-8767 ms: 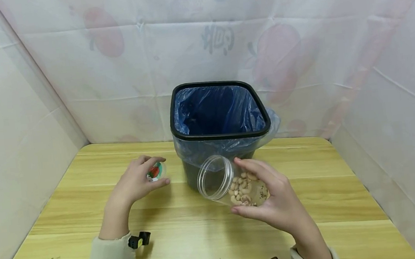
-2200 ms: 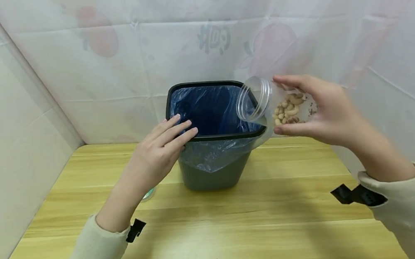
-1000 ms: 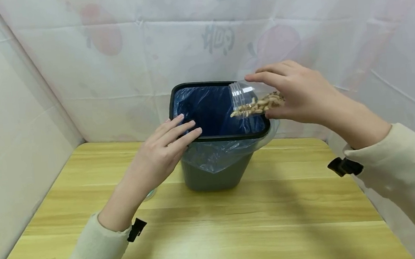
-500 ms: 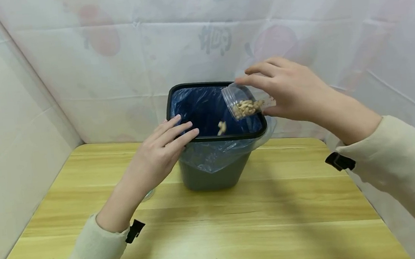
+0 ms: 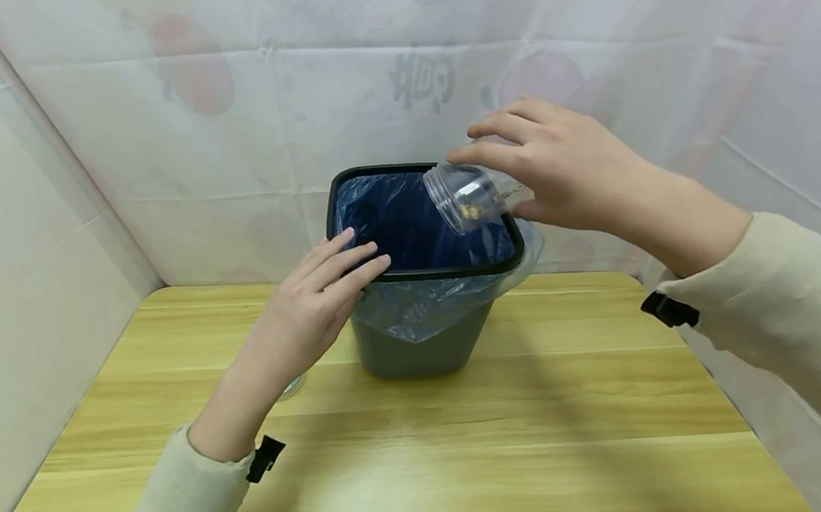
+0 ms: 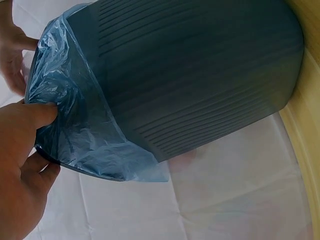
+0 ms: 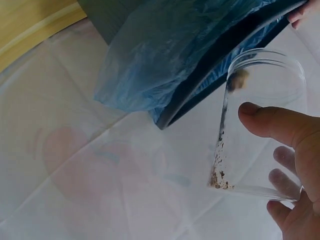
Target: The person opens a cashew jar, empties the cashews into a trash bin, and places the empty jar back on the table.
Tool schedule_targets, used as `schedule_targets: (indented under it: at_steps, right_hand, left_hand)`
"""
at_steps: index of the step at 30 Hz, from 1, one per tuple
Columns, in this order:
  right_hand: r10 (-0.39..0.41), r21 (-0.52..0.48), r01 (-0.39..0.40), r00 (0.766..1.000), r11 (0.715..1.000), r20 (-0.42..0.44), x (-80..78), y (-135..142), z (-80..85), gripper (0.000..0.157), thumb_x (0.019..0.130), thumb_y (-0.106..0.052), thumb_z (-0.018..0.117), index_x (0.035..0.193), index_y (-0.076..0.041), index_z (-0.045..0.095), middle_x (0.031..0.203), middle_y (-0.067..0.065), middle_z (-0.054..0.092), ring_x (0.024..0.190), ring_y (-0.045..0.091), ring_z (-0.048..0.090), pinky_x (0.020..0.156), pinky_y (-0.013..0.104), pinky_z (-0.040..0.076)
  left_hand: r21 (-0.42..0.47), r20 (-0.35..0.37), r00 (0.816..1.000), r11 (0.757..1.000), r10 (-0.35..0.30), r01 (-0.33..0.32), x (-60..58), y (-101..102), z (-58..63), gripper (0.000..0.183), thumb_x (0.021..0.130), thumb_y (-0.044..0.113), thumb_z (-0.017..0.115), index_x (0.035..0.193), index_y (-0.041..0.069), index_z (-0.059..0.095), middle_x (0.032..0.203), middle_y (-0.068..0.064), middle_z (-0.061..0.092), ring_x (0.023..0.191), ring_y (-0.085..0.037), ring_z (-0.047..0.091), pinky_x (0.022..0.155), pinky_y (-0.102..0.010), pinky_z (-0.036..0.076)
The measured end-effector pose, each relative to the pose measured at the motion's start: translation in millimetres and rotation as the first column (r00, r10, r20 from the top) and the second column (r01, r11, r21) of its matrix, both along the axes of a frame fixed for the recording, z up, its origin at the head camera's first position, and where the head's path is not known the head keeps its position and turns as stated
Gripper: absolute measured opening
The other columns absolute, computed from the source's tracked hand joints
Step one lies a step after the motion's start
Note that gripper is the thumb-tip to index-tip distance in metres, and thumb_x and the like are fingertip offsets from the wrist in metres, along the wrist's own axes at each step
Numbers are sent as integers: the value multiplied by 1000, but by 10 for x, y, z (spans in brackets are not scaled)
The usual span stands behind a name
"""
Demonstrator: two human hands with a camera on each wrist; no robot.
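My right hand (image 5: 550, 164) holds a clear plastic jar (image 5: 460, 193) tilted, mouth down and leftward, over the right side of the trash can (image 5: 420, 354). A few nuts (image 5: 471, 212) lie near the jar's mouth. Dark crumbs (image 7: 217, 177) cling toward its base in the right wrist view. My left hand (image 5: 304, 307) grips the can's near left rim, thumb outside on the blue bag (image 6: 65, 115) and fingers over the black edge. The bag lines the can and folds down over its rim. What lies at the can's bottom is too dark to tell.
The can stands on a wooden table (image 5: 415, 461) close to a white printed cloth (image 5: 367, 112) hung behind. A round lid (image 5: 293, 386) lies on the table, mostly hidden by my left forearm. Cloth walls rise on both sides.
My right hand brought the jar from in front of the can to above it and tipped it; most nuts fell out. My left hand let go of the lid and took the can's rim.
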State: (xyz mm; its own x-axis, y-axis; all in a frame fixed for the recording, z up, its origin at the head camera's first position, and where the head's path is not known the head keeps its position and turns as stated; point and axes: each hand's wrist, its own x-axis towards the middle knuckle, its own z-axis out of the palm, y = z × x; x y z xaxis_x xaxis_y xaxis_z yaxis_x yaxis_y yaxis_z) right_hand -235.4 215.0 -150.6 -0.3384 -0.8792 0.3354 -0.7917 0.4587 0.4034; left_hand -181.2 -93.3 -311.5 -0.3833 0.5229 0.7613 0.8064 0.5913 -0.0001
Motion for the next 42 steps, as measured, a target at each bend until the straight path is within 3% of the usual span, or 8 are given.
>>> schedule_targets:
  at_steps: [7, 17, 23, 28, 32, 35, 39, 42]
  right_hand:
    - [2, 31, -1, 1000, 1000, -31, 12, -46, 51, 89, 58, 0, 94, 138, -11, 57, 136, 20, 56, 126, 41, 48, 102, 57, 45]
    - [-23, -11, 23, 1000, 1000, 3, 33, 31, 21, 91, 60, -3, 94, 142, -13, 55, 138, 20, 55, 126, 41, 48, 98, 56, 47]
    - [-142, -82, 153, 982, 985, 127, 79, 186, -33, 92, 68, -11, 90, 149, -20, 48, 145, 12, 51, 128, 37, 47, 89, 58, 49]
    - [-167, -220, 222, 956, 950, 242, 113, 328, -120, 94, 68, -18, 92, 150, -24, 46, 147, 8, 51, 132, 37, 45, 97, 60, 44]
    - [-124, -357, 223, 952, 907, 280, 123, 445, -245, 95, 66, -20, 94, 149, -23, 48, 145, 9, 54, 132, 38, 47, 105, 58, 38]
    - [-79, -463, 204, 958, 862, 275, 137, 527, -374, 98, 61, -19, 96, 148, -20, 50, 142, 8, 56, 129, 33, 50, 109, 45, 39]
    - [-35, -612, 206, 960, 763, 279, 166, 619, -587, 105, 52, -7, 98, 146, -15, 52, 138, 8, 60, 125, 22, 55, 104, 21, 40]
    - [-20, -702, 256, 945, 665, 326, 203, 670, -737, 111, 48, 4, 97, 146, -16, 50, 137, 8, 60, 122, 11, 56, 98, 14, 43]
  left_hand:
    - [0, 3, 1000, 1000, 5, -5, 2, -6, 1, 50, 92, -4, 66, 140, 11, 59, 140, -10, 59, 143, -30, 41, 118, -44, 31]
    - [7, -1, 1000, 1000, 2, -2, 9, -3, 1, 50, 92, -4, 66, 139, 11, 60, 138, -11, 60, 143, -31, 42, 117, -45, 32]
    - [5, -2, 1000, 1000, 3, -3, 9, 9, 11, 49, 93, -4, 65, 139, 11, 60, 138, -11, 61, 142, -31, 42, 118, -44, 32]
    - [6, -4, 1000, 1000, 7, -7, 3, 14, 12, 49, 93, -3, 66, 139, 11, 60, 137, -11, 61, 142, -31, 43, 117, -45, 32]
    - [4, 0, 1000, 1000, 5, -5, 2, 22, -2, 49, 92, -3, 66, 139, 11, 60, 138, -11, 60, 140, -33, 44, 117, -45, 33]
    - [2, 4, 1000, 1000, 2, -2, 2, 28, -12, 50, 92, -3, 66, 139, 12, 59, 138, -11, 60, 140, -33, 44, 117, -45, 33]
    - [-2, 10, 1000, 1000, -4, 4, -4, 40, -16, 50, 93, -2, 66, 140, 12, 59, 138, -11, 60, 142, -30, 42, 118, -44, 31]
    - [-2, 13, 1000, 1000, -5, 5, -12, 47, -19, 50, 93, -2, 65, 140, 12, 59, 138, -11, 60, 143, -30, 41, 119, -43, 30]
